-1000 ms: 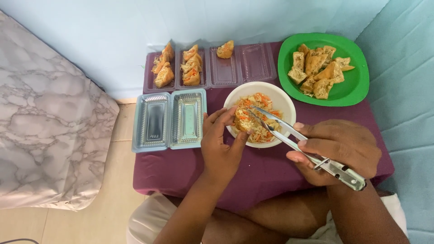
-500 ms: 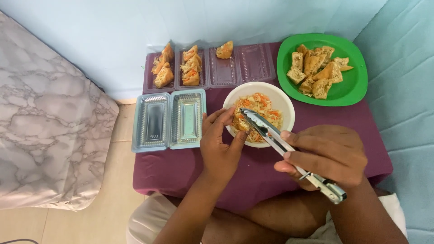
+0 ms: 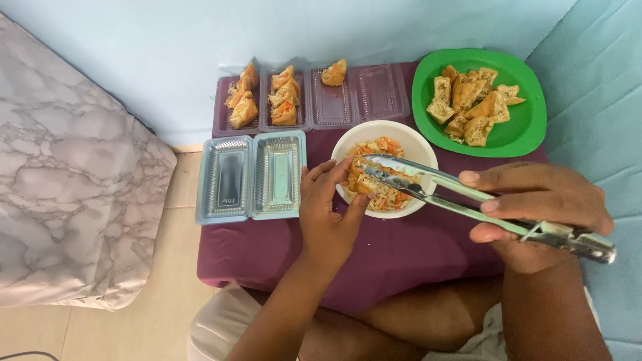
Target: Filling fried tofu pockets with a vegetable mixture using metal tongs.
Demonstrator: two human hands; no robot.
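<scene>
The left hand (image 3: pixel 328 214) pinches a golden fried tofu piece (image 3: pixel 356 182) over the white round bowl (image 3: pixel 348 144). The right hand (image 3: pixel 535 214), closed around long steel tongs (image 3: pixel 461 197), points their nearly closed tips leftward onto the piece's right side.

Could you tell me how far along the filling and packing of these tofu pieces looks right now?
Done: two tray sections hold stuffed pieces and a third holds one. In hand: the left hand holds a piece over the white bowl while the right hand works metal tongs at it. Left: a fourth section, an open clear box, and plain pieces on the green plate.
</scene>
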